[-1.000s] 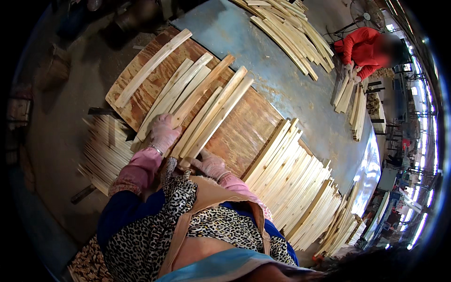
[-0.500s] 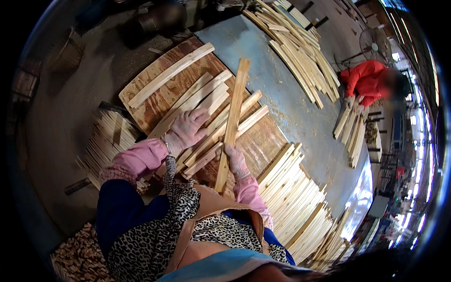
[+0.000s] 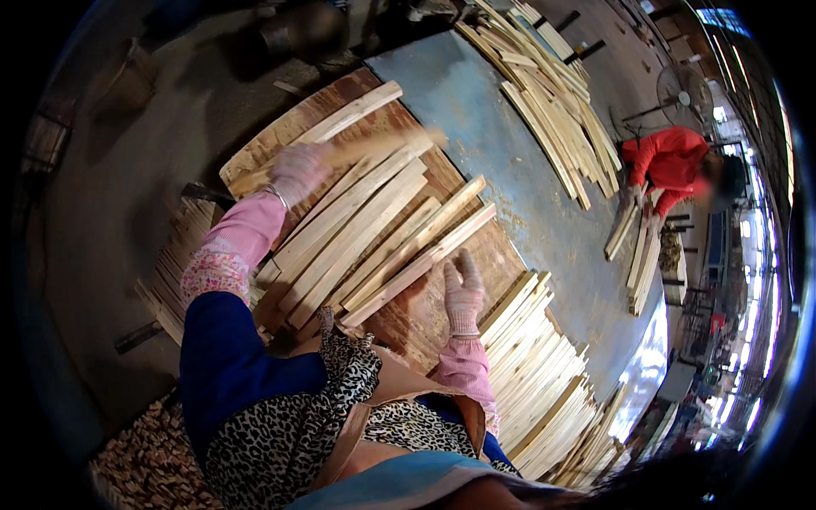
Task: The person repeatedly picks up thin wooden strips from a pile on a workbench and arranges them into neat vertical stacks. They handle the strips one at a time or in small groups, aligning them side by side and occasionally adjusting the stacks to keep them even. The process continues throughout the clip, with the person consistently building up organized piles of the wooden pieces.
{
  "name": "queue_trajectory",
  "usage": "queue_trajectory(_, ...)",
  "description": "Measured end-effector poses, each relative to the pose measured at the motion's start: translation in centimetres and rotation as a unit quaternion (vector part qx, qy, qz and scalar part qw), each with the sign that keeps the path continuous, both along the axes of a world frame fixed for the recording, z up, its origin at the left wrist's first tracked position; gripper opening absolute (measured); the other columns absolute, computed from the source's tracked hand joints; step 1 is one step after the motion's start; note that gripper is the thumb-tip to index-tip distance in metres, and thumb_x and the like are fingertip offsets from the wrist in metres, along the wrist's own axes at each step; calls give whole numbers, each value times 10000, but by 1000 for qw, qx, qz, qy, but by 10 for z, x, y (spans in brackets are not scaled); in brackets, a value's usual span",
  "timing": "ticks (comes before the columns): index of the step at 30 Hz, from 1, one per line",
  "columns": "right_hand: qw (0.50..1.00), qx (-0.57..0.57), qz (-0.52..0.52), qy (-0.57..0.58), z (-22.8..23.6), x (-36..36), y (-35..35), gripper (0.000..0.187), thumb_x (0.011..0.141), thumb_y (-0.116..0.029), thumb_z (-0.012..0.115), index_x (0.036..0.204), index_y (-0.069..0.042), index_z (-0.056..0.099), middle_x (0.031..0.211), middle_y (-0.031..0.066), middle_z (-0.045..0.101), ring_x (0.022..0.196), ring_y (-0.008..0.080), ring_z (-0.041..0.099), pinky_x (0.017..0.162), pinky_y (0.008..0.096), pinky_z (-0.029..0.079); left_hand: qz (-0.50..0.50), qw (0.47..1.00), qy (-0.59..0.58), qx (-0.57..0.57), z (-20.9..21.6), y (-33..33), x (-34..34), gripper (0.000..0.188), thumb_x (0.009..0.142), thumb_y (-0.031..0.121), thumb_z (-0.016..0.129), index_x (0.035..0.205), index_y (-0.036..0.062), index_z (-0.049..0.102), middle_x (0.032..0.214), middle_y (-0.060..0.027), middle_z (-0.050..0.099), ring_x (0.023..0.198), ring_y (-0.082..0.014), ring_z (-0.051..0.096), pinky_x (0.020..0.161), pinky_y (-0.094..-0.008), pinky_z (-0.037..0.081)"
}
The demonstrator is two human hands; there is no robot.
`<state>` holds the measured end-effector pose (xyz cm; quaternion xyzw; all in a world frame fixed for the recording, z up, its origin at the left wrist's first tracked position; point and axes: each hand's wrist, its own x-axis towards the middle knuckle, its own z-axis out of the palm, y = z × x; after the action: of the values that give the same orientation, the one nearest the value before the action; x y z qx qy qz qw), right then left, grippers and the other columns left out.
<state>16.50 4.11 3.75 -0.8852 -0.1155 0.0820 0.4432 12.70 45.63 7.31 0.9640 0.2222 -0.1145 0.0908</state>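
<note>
My left hand point(image 3: 299, 172), in a pale glove and smeared by motion, is closed on a blurred wooden strip point(image 3: 378, 147) at the far left of a brown wooden board point(image 3: 500, 245). Past that strip, another pale strip point(image 3: 361, 109) lies near the board's far-left edge. Several wooden strips point(image 3: 361, 225) rest side by side, slanting across the board between my two hands. My right hand point(image 3: 464, 296), also gloved, hovers over the board beside the nearest of these, fingers apart and holding nothing.
Stacked strips point(image 3: 544, 365) stand right of the board, and more point(image 3: 183, 263) to its left. A blue-grey table point(image 3: 527, 200) carries a loose heap of strips point(image 3: 552, 102). Across it, a person in red point(image 3: 676, 161) handles strips. Cut wood ends point(image 3: 149, 459) are piled lower left.
A strip that my right hand held upright over the row is now in my left hand, which has swung to the far left. My right hand has let go and spread its fingers.
</note>
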Motion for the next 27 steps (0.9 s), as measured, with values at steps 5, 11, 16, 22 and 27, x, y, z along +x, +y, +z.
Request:
queue_trajectory(5,974,24,-51,221,-58,-56,-24,691,966,-329,727,1549,-49,483,1199,162,755,1140,285,711,985,375,538,142,985,-92,30,-101,73,14,629,974,526,629,1483,165,554,1403,-132,636,1299,-317,581,1101,-466,436)
queue_trajectory(11,939,57,-124,316,-80,-73,-2,667,1002,-273,649,1566,1,423,1201,183,735,1079,263,697,937,343,542,-117,978,-146,93,-115,-36,-13,678,992,547,572,1551,176,469,1577,-88,467,1478,-306,390,1243,-513,264)
queue_trajectory(16,883,164,-194,394,-86,-50,30,707,979,-253,691,1552,49,408,1110,147,725,917,212,673,750,327,549,-292,950,48,98,-89,-191,-92,650,995,514,527,1521,133,520,1628,-109,420,1549,-306,297,1299,-519,101)
queue_trajectory(22,919,118,-104,360,-77,-33,51,690,937,-318,750,1482,21,499,1022,132,736,885,218,704,728,345,557,-120,981,-36,-151,-123,-223,-109,606,996,475,507,1470,102,557,1630,-90,421,1522,-300,316,1268,-497,191)
queue_trajectory(27,790,338,-133,494,-81,-29,44,428,957,-259,709,1327,-54,646,1091,63,719,866,251,684,798,390,576,-60,922,-99,-371,-83,-228,-115,600,941,256,651,1478,17,527,1561,-193,478,1437,-357,460,1198,-409,382)
